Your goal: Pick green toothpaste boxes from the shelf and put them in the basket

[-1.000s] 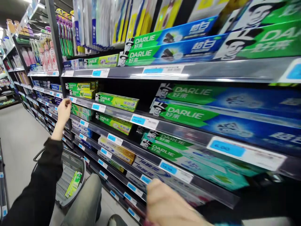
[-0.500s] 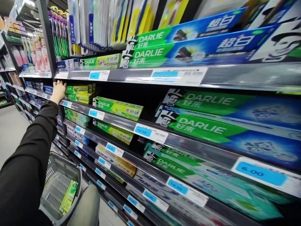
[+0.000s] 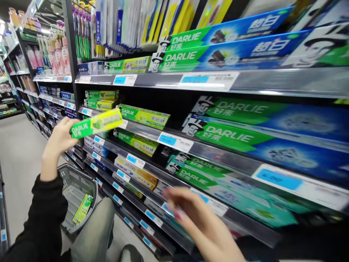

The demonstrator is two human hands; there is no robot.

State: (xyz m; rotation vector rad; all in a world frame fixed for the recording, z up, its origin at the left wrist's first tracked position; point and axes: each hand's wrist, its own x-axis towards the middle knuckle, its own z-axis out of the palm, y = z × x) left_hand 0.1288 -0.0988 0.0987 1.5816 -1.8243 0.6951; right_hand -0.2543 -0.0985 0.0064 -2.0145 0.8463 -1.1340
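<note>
My left hand (image 3: 60, 140) grips one end of a green and yellow DARLIE toothpaste box (image 3: 96, 123), held out in front of the shelves. The box is a little smeared by motion, tilted with its far end up. My right hand (image 3: 197, 225) is low at the front, blurred, its thumb and fingers apart with nothing between them. It hovers before the lower shelf rows. Down at the left a grey basket (image 3: 94, 185) stands beside my knee, with green toothpaste boxes (image 3: 83, 209) lying in it.
Shelves with clear price rails (image 3: 152, 82) run along the right, stacked with blue and green toothpaste boxes (image 3: 231, 134). Packed toothbrushes (image 3: 136, 25) hang above. Pink bottles (image 3: 58, 54) stand further along. The aisle floor (image 3: 16, 145) lies to the left.
My left hand has drawn back from the far shelf with a toothpaste box in it. My right hand has come into view from below.
</note>
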